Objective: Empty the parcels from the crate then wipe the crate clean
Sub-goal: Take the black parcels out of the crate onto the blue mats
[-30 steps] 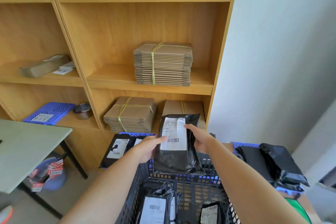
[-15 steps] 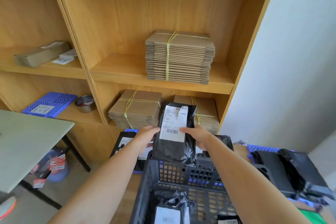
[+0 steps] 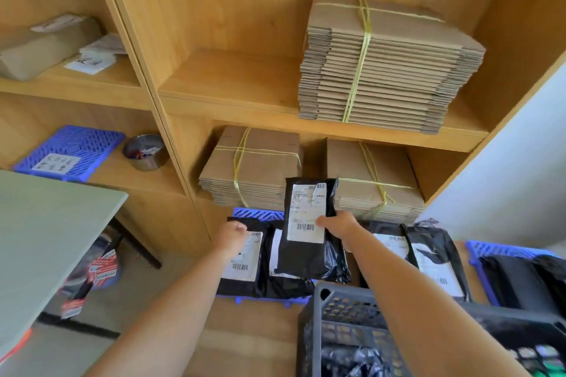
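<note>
Pinched by one edge in the right hand grip, the black plastic white-labelled parcel hangs beyond the grey slotted plastic crate and might slip free; the curled left hand grip I cannot tell.

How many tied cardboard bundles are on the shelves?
3. The upper bundle sits on the higher shelf; the lower left bundle and lower right bundle lie side by side in the compartment beneath. More may be hidden behind them.
</note>
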The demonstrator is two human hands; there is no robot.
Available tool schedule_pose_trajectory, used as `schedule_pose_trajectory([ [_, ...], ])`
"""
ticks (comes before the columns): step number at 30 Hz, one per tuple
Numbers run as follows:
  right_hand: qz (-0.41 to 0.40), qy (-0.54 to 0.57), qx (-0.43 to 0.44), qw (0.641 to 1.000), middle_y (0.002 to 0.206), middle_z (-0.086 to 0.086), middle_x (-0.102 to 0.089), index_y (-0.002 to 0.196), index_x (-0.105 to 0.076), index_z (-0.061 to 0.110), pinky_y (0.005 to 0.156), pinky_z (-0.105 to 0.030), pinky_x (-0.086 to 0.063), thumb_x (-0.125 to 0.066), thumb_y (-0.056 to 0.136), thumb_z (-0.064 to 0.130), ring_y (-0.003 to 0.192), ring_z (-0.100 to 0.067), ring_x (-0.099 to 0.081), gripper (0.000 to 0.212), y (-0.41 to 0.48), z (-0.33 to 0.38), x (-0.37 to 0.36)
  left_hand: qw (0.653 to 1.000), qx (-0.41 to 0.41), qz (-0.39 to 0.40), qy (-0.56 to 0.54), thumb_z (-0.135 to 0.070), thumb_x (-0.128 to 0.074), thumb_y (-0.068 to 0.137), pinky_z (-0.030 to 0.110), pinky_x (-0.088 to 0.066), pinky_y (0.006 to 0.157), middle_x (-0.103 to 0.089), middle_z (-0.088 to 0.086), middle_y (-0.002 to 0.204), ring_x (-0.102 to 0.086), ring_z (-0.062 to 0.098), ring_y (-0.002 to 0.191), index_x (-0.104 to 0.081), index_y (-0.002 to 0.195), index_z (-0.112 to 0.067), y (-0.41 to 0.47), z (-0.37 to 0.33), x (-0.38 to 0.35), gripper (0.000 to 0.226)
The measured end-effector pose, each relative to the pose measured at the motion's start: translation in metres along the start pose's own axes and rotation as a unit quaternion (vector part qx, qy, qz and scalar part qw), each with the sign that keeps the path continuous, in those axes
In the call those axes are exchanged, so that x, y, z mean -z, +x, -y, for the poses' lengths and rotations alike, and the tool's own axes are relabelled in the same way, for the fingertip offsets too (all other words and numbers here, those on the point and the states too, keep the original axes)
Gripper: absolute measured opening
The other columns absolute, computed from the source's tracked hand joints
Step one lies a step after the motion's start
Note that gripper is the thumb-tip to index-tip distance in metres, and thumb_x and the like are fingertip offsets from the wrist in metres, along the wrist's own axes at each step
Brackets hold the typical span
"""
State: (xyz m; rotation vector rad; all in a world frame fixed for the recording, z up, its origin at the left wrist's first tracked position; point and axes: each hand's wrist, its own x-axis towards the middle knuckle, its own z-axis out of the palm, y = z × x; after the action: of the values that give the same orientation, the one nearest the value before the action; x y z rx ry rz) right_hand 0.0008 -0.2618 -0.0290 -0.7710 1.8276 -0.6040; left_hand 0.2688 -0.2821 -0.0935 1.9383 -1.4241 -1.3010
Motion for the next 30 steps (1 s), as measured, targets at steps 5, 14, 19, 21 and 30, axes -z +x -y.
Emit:
schedule_pose_trajectory([
  [5, 0.049, -0.079, -0.075, 0.993, 0.111, -0.009, -0.069, 0.114, -0.063, 0.004, 0.095, -0.045, -0.053, -0.072, 0.087, 0.011, 0.102, -0.031, -0.067, 0.03, 0.058, -0.021, -0.037, 0.995, 0.021, 0.045, 0.085, -0.011, -0.039, 0.101, 0.033, -0.053, 0.072, -0.067, 0.004, 0.122, -0.067, 0.033, 0.101, -0.07, 0.122, -0.016, 0.027, 0.053, -0.022, 0.038],
  [14, 0.142, -0.157, -0.173, 0.962, 0.133, -0.013, -0.061, 0.126, -0.062, 0.008, 0.103, -0.052, -0.047, -0.068, 0.086, 0.012, 0.121, -0.033, -0.057, 0.04, 0.184, -0.091, -0.098, 0.921, -0.065, 0.06, 0.38, -0.029, -0.032, 0.104, 0.038, -0.042, 0.108, -0.031, -0.005, 0.163, -0.039, 0.017, 0.142, -0.051, 0.144, -0.026, 0.034, 0.099, -0.039, 0.043],
  [19, 0.092, -0.289, -0.142, 0.942, 0.14, -0.016, -0.051, 0.138, -0.051, 0.003, 0.108, -0.041, -0.041, -0.049, 0.098, 0.017, 0.131, -0.032, -0.048, 0.042, 0.125, -0.051, -0.112, 0.919, -0.09, 0.019, 0.383, -0.029, -0.034, 0.104, 0.031, -0.038, 0.111, -0.035, -0.005, 0.161, -0.04, 0.014, 0.141, -0.055, 0.142, -0.024, 0.033, 0.106, -0.043, 0.043],
  [21, 0.099, -0.285, -0.145, 0.942, 0.141, -0.015, -0.051, 0.138, -0.05, 0.005, 0.108, -0.042, -0.041, -0.049, 0.099, 0.017, 0.13, -0.032, -0.049, 0.041, 0.124, -0.049, -0.109, 0.916, -0.091, 0.019, 0.389, -0.03, -0.034, 0.104, 0.032, -0.036, 0.112, -0.033, -0.005, 0.162, -0.038, 0.014, 0.142, -0.055, 0.141, -0.025, 0.033, 0.108, -0.042, 0.043],
  [30, 0.013, -0.169, -0.142, 0.975, 0.099, -0.011, -0.062, 0.094, -0.062, 0.005, 0.083, -0.035, -0.052, -0.061, 0.092, 0.014, 0.091, -0.024, -0.062, 0.009, 0.093, -0.039, -0.056, 0.955, -0.041, 0.034, 0.29, -0.027, -0.029, 0.106, 0.034, -0.033, 0.117, -0.034, -0.004, 0.162, -0.037, 0.019, 0.146, -0.046, 0.151, -0.022, 0.029, 0.06, -0.043, 0.048],
])
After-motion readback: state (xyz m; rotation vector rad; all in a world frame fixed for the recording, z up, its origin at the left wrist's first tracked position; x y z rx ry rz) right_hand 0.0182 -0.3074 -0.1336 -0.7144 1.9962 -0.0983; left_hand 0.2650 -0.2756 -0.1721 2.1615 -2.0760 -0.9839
